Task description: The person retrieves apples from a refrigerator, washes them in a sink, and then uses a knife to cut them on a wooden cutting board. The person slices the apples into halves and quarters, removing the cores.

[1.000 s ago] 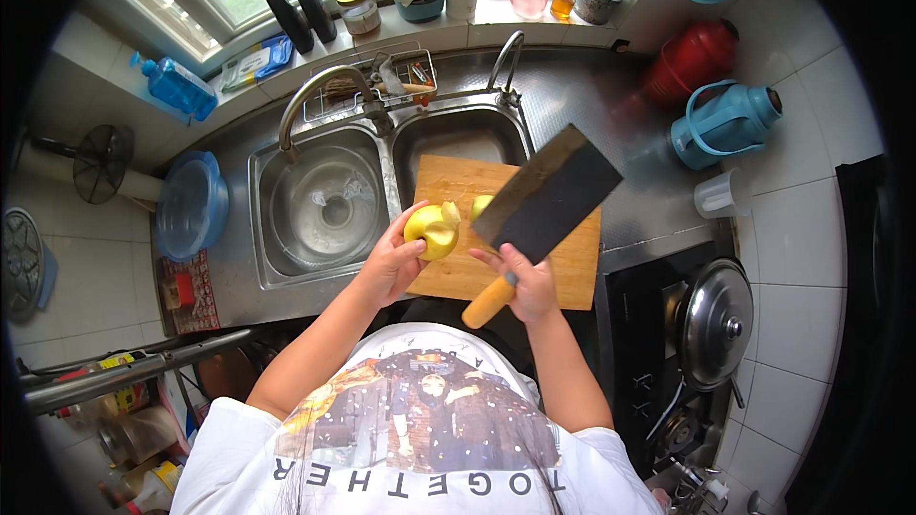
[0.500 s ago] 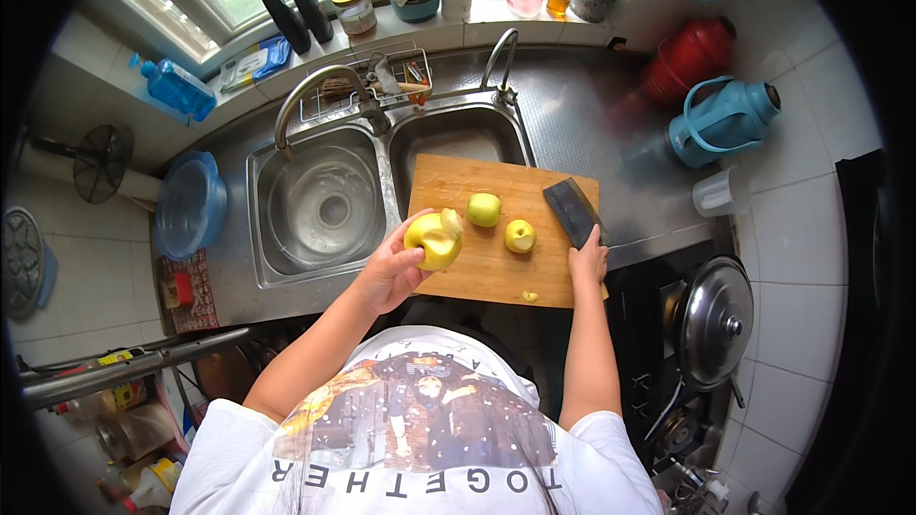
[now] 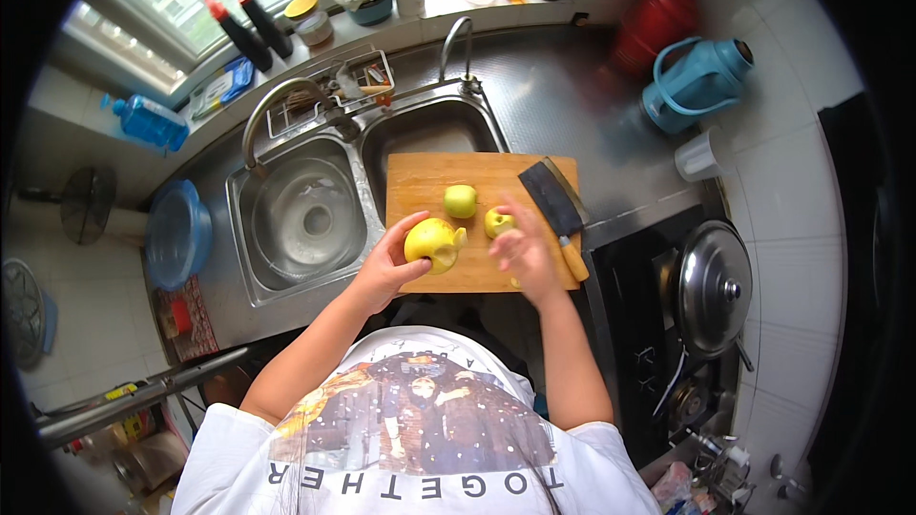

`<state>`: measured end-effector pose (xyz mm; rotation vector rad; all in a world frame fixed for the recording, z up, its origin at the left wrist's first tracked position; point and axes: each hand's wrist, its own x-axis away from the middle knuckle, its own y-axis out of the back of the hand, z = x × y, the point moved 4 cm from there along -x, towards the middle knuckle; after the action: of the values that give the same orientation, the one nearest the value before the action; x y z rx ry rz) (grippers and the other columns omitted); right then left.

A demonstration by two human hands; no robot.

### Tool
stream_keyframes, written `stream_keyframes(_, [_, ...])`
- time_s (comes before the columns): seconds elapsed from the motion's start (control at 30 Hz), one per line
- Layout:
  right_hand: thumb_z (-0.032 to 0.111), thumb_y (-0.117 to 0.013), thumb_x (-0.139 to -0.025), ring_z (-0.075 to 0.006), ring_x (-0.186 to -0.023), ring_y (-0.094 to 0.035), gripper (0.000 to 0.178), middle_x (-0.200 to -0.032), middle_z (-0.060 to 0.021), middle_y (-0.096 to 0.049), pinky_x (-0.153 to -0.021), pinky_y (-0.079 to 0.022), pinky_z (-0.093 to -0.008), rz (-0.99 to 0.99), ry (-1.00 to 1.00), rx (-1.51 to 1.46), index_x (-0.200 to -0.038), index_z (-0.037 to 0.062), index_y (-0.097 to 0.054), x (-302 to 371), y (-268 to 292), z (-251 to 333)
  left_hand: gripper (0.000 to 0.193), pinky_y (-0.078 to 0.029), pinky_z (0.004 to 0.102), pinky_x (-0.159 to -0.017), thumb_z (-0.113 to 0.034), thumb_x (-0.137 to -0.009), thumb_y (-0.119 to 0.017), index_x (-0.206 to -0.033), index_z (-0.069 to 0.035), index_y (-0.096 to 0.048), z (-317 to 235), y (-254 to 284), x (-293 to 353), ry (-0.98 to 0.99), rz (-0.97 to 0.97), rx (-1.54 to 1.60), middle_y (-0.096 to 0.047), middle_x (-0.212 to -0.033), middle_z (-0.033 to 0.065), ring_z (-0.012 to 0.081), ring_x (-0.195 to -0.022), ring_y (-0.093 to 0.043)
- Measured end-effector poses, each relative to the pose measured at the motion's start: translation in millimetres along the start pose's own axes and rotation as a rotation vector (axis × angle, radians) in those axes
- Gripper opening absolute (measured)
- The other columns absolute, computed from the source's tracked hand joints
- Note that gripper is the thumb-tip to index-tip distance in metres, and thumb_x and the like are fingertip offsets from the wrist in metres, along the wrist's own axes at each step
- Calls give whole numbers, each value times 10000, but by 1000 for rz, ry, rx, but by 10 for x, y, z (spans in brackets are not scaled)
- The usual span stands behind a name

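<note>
My left hand [image 3: 384,267] is wrapped round a large yellow-green apple [image 3: 431,244], held over the left side of a wooden cutting board [image 3: 415,176]. That apple has pale cut hollows and a piece jutting from its right side. Empty and blurred, my right hand [image 3: 523,253] is over the board with its fingers apart. Just behind those fingers sits a smaller cut apple [image 3: 497,221], partly covered. A green apple [image 3: 460,201] rests left of it. On the board's right side lies a cleaver [image 3: 553,198], dark blade away from me, wooden handle [image 3: 573,258] towards me.
Behind and left of the board is a double steel sink [image 3: 315,219] with two taps. A black gas stove [image 3: 620,315] with a lidded pan [image 3: 714,288] stands at the right. Thermos flasks [image 3: 701,86] and a white cup [image 3: 701,154] occupy the right counter. Blue basins [image 3: 178,234] stand far left.
My right hand has let go of the cleaver and moved left towards the apples. My left hand has turned the apple it holds. The whole view has shifted a little.
</note>
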<state>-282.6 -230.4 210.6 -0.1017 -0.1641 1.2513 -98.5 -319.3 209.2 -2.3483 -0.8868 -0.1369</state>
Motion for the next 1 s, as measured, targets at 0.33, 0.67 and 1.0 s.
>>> stream_keyframes(0.33, [65,-565,-850,-103,-588,-492,115,-769,-38,-537,-484,-379,-196,-417,-260,-992,-885,109,-465,344,-367,-763,640,-382,286,-942,0,-774,-621,-1336,-60,-321,171,-154,-100,148,77,61,-454,-1224,76,169,-1122,-454])
stream_keyframes(0.67, [7,-650,-702,-277,-869,-522,428,-981,-129,-450,-740,-466,-328,-527,-147,925,-1116,50,-550,1058,638,-1455,631,-402,268,-898,-38,-773,-632,-1325,-63,-330,204,84,-145,224,-13,31,-473,-1195,66,157,-1079,-483])
stream_keyframes(1.0, [40,-629,-734,-259,-850,-550,212,-876,-84,-499,-718,-485,-343,-441,206,1222,-943,56,-598,984,593,-1723,532,-432,338,-928,-107,-819,-579,-1300,-67,-353,119,160,-243,208,-11,1,-484,-1206,75,198,-1104,-502])
